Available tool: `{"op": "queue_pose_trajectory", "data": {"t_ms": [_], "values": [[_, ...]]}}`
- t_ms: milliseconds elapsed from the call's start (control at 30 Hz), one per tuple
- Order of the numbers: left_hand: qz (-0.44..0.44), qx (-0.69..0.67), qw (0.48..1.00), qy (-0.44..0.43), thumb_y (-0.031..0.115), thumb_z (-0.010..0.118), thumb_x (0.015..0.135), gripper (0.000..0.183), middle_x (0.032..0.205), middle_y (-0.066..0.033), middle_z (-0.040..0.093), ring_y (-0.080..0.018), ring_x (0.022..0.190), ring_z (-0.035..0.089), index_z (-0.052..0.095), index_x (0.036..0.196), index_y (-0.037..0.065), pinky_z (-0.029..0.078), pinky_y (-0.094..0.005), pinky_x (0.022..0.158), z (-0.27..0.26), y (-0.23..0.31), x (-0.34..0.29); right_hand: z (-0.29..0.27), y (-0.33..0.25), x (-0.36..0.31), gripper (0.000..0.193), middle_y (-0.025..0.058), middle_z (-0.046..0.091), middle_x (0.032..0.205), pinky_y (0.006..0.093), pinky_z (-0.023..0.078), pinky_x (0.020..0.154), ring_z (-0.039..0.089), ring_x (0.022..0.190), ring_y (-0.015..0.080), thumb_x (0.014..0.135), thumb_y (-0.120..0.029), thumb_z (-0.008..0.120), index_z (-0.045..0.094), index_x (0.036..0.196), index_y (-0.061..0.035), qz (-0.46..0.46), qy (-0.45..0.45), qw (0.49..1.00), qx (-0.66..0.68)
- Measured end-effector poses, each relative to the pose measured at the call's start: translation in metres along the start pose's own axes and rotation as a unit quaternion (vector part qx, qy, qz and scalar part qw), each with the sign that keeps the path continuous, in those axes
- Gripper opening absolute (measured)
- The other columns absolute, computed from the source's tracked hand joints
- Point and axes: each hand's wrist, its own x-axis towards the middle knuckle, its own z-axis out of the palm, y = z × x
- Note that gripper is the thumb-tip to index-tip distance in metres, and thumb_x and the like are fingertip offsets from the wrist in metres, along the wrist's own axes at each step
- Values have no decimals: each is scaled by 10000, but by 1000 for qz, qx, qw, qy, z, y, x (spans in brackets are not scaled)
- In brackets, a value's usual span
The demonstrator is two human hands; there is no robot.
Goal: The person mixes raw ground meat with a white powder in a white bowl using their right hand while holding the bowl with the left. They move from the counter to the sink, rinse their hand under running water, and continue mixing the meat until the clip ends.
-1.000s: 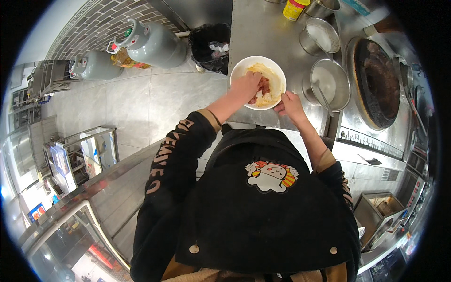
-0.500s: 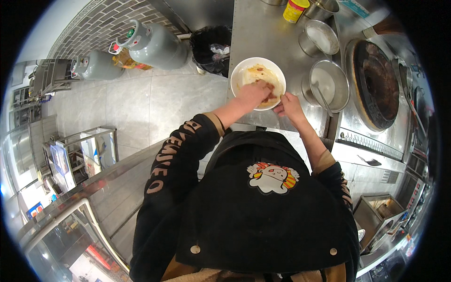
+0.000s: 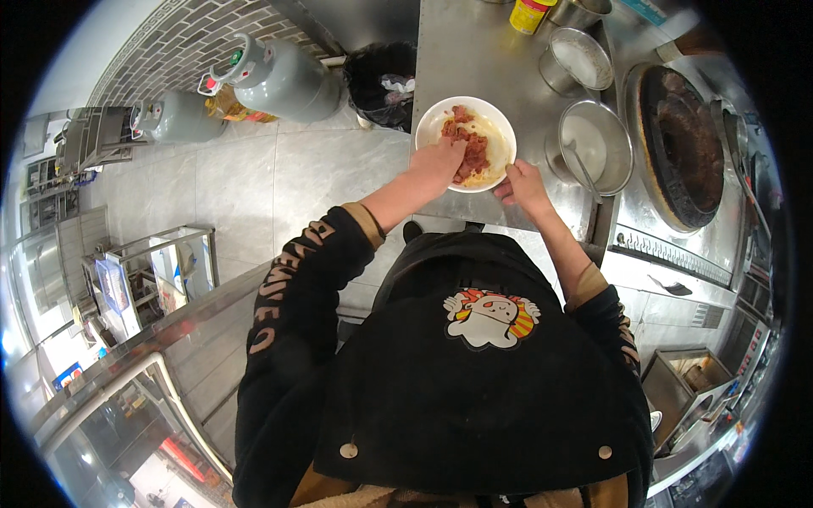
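Note:
A white bowl [image 3: 429,127] stands at the left edge of the steel counter. Reddish sliced meat [image 3: 472,154] lies in it, with yellowish liquid or egg around it. My left hand [image 3: 438,162] reaches over the bowl's near left rim, its fingers curled into the left side of the meat; the fingertips are partly hidden. At the bowl's right side, my right hand [image 3: 524,188] grips the rim, thumb on top and fingers below.
Right of the bowl stand a steel pot [image 3: 622,161] of whitish liquid with a ladle and another pot [image 3: 555,74] with white contents. Beyond is a round dark griddle [image 3: 690,161]. A black-lined bin [image 3: 364,85] and grey gas cylinders [image 3: 292,85] stand at left.
My left hand has drawn left and toward me within the bowl, and more of the meat now shows. The right hand keeps its hold on the rim.

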Motion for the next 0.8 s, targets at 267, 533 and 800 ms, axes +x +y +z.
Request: {"op": "queue_pose_trajectory", "data": {"t_ms": [267,533,800], "values": [[51,-137,972,183,234,639,815,319,1047,-107,594,-315,856,646,604,1104,105,531,-409,698,3,10,18,-1,-1,-1,279,87,655,805,292,496,492,648,618,152,944,-205,412,580,1023,4,-12,-5,1000,4],[120,12,988,101,190,632,800,259,1012,-99,620,-306,854,649,626,1042,98,527,-406,713,19,12,30,-1,-2,-1,276,90,652,809,295,493,491,645,620,157,945,-208,410,573,1022,1,-13,-4,1000,-2],[95,-23,995,-20,179,593,820,157,962,-131,646,-318,861,647,664,897,62,520,-417,726,-15,8,-7,-1,-2,-4,269,93,654,812,291,498,509,646,622,162,952,-222,414,563,1004,-4,-11,-11,1000,18]]}}
